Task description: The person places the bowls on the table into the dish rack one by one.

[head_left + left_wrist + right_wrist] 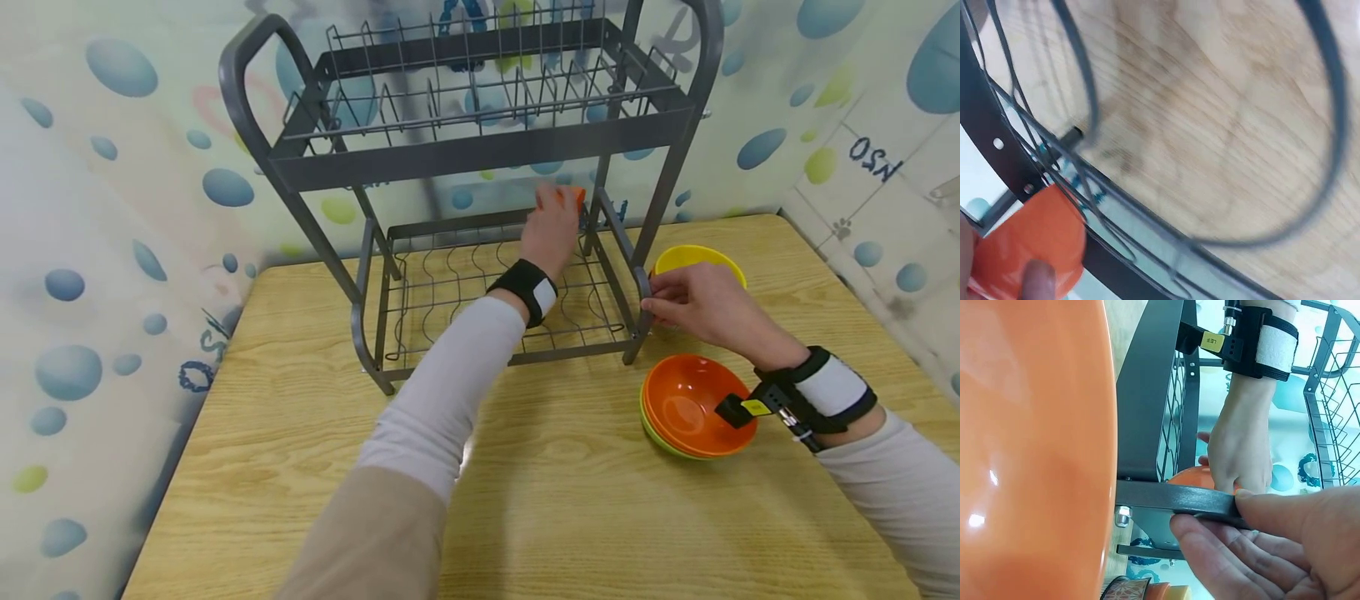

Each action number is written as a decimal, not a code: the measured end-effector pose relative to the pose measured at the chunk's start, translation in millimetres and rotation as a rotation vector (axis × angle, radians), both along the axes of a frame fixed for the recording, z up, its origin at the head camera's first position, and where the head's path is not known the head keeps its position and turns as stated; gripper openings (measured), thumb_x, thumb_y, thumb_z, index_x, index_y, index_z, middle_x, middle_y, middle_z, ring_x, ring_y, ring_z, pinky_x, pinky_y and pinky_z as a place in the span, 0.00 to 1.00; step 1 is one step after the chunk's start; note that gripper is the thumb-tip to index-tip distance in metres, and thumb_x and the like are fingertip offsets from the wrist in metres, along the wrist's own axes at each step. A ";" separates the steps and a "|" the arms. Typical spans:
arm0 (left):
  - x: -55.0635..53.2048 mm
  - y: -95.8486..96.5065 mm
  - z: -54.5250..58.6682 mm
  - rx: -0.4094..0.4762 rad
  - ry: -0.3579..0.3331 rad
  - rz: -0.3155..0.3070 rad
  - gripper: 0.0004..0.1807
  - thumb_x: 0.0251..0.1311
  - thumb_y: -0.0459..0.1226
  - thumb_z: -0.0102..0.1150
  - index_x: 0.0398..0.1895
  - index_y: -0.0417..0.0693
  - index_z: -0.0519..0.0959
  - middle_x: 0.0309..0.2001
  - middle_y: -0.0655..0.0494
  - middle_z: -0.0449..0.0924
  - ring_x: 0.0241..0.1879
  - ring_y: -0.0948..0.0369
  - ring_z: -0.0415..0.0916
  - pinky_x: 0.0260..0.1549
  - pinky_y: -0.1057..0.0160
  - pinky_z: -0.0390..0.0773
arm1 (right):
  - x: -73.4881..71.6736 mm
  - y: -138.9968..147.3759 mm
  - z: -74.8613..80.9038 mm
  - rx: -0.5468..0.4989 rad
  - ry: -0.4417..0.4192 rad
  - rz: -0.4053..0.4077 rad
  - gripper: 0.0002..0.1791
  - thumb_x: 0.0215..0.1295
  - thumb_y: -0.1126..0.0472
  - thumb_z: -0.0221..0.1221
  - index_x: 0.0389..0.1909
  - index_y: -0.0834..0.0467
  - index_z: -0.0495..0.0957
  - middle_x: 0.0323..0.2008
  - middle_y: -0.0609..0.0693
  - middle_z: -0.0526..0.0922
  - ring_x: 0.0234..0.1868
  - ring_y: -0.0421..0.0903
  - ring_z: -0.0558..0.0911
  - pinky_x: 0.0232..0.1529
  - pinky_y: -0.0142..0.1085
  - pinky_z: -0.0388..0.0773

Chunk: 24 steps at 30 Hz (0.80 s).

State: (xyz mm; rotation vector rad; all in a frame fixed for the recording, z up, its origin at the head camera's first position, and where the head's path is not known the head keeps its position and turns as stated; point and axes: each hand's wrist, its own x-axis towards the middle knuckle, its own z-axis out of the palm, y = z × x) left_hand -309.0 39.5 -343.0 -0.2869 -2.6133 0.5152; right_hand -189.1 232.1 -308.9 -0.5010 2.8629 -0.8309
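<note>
The left hand point(551, 225) grasps an orange bowl point(1054, 225), held between fingers and thumb at the lower shelf's far right corner. Over here the right hand point(705, 304) pinches the rack point(480, 154) frame, a yellow bowl point(686, 256) just beyond it, stacked bowls point(682, 404) nearer the person.

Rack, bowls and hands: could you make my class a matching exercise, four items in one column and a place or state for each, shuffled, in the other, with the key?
Column one
1. Left hand
2. Right hand
3. Yellow bowl
4. Green bowl

Column two
A. Grips the rack's side frame
B. Stacked beneath an orange bowl
C. Holds an orange item at the back of the lower shelf
D. Partly hidden behind a hand

Right pairs: 1-C, 2-A, 3-D, 4-B
</note>
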 end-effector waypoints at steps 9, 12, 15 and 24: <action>12.7 3.9 11.4 0.059 -0.211 0.027 0.30 0.72 0.45 0.30 0.68 0.31 0.53 0.54 0.44 0.61 0.41 0.59 0.57 0.14 0.71 0.63 | -0.6 -0.3 1.0 0.001 -0.029 -0.011 0.16 0.64 0.57 0.60 0.46 0.65 0.80 0.36 0.59 0.87 0.34 0.50 0.85 0.31 0.31 0.79; 14.3 3.1 15.0 0.148 -0.306 0.000 0.28 0.73 0.44 0.28 0.64 0.29 0.54 0.52 0.43 0.58 0.34 0.60 0.58 0.14 0.70 0.63 | -0.6 0.3 0.6 0.002 -0.031 -0.011 0.16 0.64 0.57 0.60 0.46 0.65 0.80 0.37 0.60 0.87 0.34 0.50 0.85 0.31 0.31 0.79; 14.9 2.0 18.7 0.293 -0.403 0.003 0.26 0.74 0.44 0.25 0.63 0.29 0.53 0.51 0.40 0.56 0.25 0.63 0.60 0.15 0.69 0.63 | -0.9 0.2 0.1 0.002 -0.021 -0.010 0.17 0.64 0.57 0.60 0.46 0.65 0.80 0.36 0.60 0.87 0.34 0.51 0.85 0.31 0.31 0.79; 14.9 -0.1 25.9 0.131 -0.467 -0.051 0.30 0.75 0.44 0.19 0.61 0.38 0.70 0.47 0.44 0.62 0.38 0.55 0.52 0.32 0.62 0.56 | -0.4 -2.0 -0.1 0.021 -0.007 -0.040 0.15 0.63 0.58 0.60 0.45 0.65 0.81 0.35 0.59 0.87 0.32 0.50 0.85 0.31 0.35 0.79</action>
